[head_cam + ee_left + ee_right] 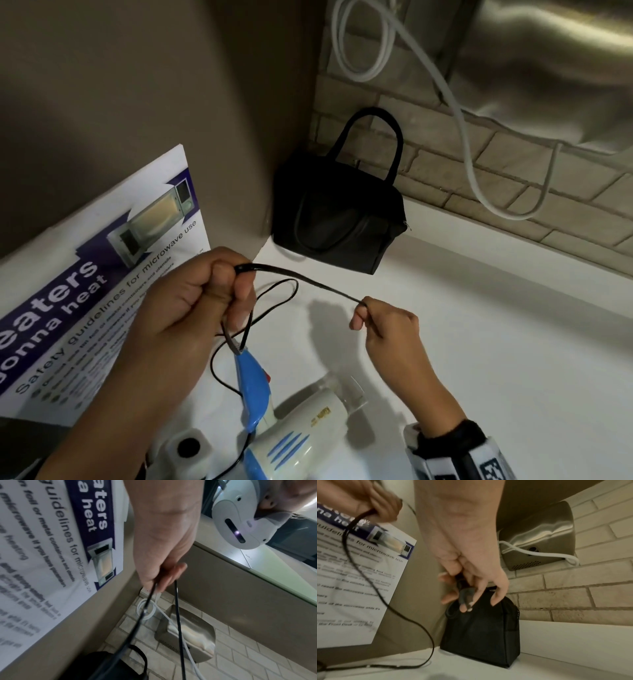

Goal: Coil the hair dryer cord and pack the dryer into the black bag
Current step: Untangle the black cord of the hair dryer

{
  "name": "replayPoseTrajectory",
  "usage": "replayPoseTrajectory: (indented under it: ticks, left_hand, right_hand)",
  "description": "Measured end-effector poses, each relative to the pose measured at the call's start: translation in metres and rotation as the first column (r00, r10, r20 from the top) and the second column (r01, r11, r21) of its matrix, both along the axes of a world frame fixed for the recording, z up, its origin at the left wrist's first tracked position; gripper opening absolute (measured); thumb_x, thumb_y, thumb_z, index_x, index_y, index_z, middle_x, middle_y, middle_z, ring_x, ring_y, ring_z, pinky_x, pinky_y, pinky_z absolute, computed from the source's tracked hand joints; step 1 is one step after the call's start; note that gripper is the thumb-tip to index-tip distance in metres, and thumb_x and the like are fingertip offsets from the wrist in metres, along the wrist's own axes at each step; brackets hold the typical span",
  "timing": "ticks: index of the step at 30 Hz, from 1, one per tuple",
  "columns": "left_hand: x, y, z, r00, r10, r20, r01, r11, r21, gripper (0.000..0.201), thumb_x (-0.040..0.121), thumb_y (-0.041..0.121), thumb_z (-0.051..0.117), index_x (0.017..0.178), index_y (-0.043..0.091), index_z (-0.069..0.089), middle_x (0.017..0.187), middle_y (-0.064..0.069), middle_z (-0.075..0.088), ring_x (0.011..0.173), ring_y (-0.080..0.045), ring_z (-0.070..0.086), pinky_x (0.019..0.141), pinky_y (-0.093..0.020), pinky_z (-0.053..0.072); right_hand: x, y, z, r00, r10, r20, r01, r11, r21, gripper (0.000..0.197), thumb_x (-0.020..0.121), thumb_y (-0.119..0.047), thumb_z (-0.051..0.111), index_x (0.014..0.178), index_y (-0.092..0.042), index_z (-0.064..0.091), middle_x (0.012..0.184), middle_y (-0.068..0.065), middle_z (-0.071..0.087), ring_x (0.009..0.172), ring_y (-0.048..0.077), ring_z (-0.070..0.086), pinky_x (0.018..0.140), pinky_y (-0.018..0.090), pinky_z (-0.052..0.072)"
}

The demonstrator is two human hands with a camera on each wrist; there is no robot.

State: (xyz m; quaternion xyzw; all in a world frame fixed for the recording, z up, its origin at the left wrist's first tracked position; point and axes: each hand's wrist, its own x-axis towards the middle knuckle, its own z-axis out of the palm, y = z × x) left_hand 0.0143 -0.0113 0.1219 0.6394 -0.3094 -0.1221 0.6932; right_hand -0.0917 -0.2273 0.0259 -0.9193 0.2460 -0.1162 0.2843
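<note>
A white and blue hair dryer (301, 421) lies on the white counter (496, 342) near the front edge. Its black cord (308, 282) loops up from the blue handle into my left hand (233, 284), which grips several strands above the dryer. From there one strand runs taut to my right hand (359, 313), which pinches the plug end (465, 597). The black bag (339, 212) stands upright in the back corner, beyond both hands, handles up. In the left wrist view the left hand (163, 574) holds the cord (178, 615) above the bag (111, 666).
A microwave safety poster (102, 291) leans against the beige side wall on the left. A steel wall unit (548, 68) and a white cable (462, 137) hang on the brick wall behind. Bare counter stretches to the right of the dryer.
</note>
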Motion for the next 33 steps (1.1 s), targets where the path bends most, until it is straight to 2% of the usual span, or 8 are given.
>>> replayPoseTrajectory:
  ticks: [6, 9, 13, 18, 22, 28, 31, 33]
  left_hand:
    - [0.017, -0.003, -0.031, 0.944, 0.019, 0.33, -0.133, 0.936, 0.327, 0.022, 0.087, 0.041, 0.045, 0.093, 0.04, 0.066, 0.092, 0.02, 0.065, 0.09, -0.009, 0.057, 0.076, -0.006, 0.042]
    - [0.021, -0.013, -0.057, 0.897, -0.029, 0.441, -0.178, 0.89, 0.42, 0.022, 0.093, 0.028, 0.055, 0.112, 0.035, 0.065, 0.081, 0.019, 0.067, 0.09, -0.018, 0.052, 0.079, -0.025, 0.046]
    - [0.021, -0.016, -0.079, 0.911, -0.049, 0.409, -0.163, 0.868, 0.468, 0.033, 0.088, 0.025, 0.053, 0.119, 0.032, 0.062, 0.092, 0.021, 0.068, 0.091, -0.018, 0.054, 0.079, -0.043, 0.05]
    - [0.02, -0.008, -0.083, 0.946, -0.067, 0.316, -0.094, 0.879, 0.467, 0.026, 0.086, 0.039, 0.055, 0.11, 0.036, 0.064, 0.094, 0.019, 0.067, 0.09, -0.01, 0.064, 0.074, -0.036, 0.056]
    - [0.021, 0.009, -0.096, 0.952, -0.086, 0.294, -0.086, 0.846, 0.526, 0.026, 0.089, 0.021, 0.063, 0.099, 0.045, 0.063, 0.102, 0.025, 0.065, 0.092, -0.002, 0.064, 0.075, -0.017, 0.053]
    - [0.013, 0.046, -0.128, 0.967, -0.18, 0.179, -0.013, 0.669, 0.743, 0.014, 0.09, 0.025, 0.062, 0.09, 0.038, 0.066, 0.093, 0.029, 0.064, 0.082, -0.002, 0.064, 0.07, -0.019, 0.052]
    - [-0.001, 0.046, -0.139, 0.967, -0.236, 0.1, 0.054, 0.571, 0.819, 0.012, 0.09, 0.031, 0.06, 0.085, 0.041, 0.062, 0.086, 0.023, 0.066, 0.081, 0.001, 0.062, 0.068, -0.011, 0.046]
    - [-0.009, 0.042, -0.149, 0.975, -0.218, 0.049, 0.075, 0.524, 0.848, 0.01, 0.09, 0.035, 0.059, 0.088, 0.044, 0.056, 0.083, 0.016, 0.066, 0.081, 0.0, 0.062, 0.077, -0.019, 0.05]
  right_hand:
    - [-0.02, -0.042, -0.006, 0.991, -0.135, -0.011, 0.135, 0.986, 0.096, 0.027, 0.097, -0.027, 0.048, 0.082, -0.027, 0.071, 0.078, 0.0, 0.051, 0.063, 0.012, 0.057, 0.067, 0.021, 0.038]
    - [-0.035, -0.054, -0.002, 0.967, -0.25, -0.052, 0.255, 0.928, 0.273, 0.027, 0.095, -0.03, 0.052, 0.079, -0.023, 0.073, 0.064, 0.007, 0.06, 0.05, 0.012, 0.059, 0.061, 0.024, 0.042]
    - [-0.047, -0.065, -0.014, 0.902, -0.43, -0.034, 0.393, 0.785, 0.478, 0.013, 0.089, -0.02, 0.062, 0.085, -0.014, 0.073, 0.056, 0.007, 0.061, 0.047, 0.022, 0.06, 0.06, 0.035, 0.049]
    - [-0.054, -0.068, -0.034, 0.854, -0.518, -0.041, 0.456, 0.709, 0.537, 0.003, 0.089, -0.012, 0.059, 0.092, -0.011, 0.061, 0.057, 0.012, 0.068, 0.043, 0.022, 0.064, 0.052, 0.027, 0.049]
    - [-0.055, -0.07, -0.051, 0.845, -0.527, -0.093, 0.49, 0.693, 0.528, 0.006, 0.089, -0.011, 0.06, 0.088, -0.005, 0.059, 0.069, 0.019, 0.069, 0.055, 0.026, 0.069, 0.056, 0.032, 0.056]
    - [-0.056, -0.076, -0.069, 0.834, -0.504, -0.227, 0.55, 0.716, 0.43, 0.017, 0.088, -0.014, 0.06, 0.08, 0.001, 0.061, 0.069, 0.012, 0.072, 0.054, 0.019, 0.071, 0.055, 0.025, 0.053]
    - [-0.056, -0.077, -0.077, 0.828, -0.501, -0.251, 0.56, 0.742, 0.369, 0.02, 0.087, -0.016, 0.062, 0.077, 0.001, 0.063, 0.065, 0.01, 0.069, 0.058, 0.021, 0.068, 0.064, 0.034, 0.057]
    - [-0.056, -0.077, -0.08, 0.826, -0.503, -0.255, 0.564, 0.744, 0.358, 0.02, 0.087, -0.015, 0.062, 0.075, 0.002, 0.063, 0.068, 0.012, 0.069, 0.062, 0.023, 0.068, 0.068, 0.037, 0.058]
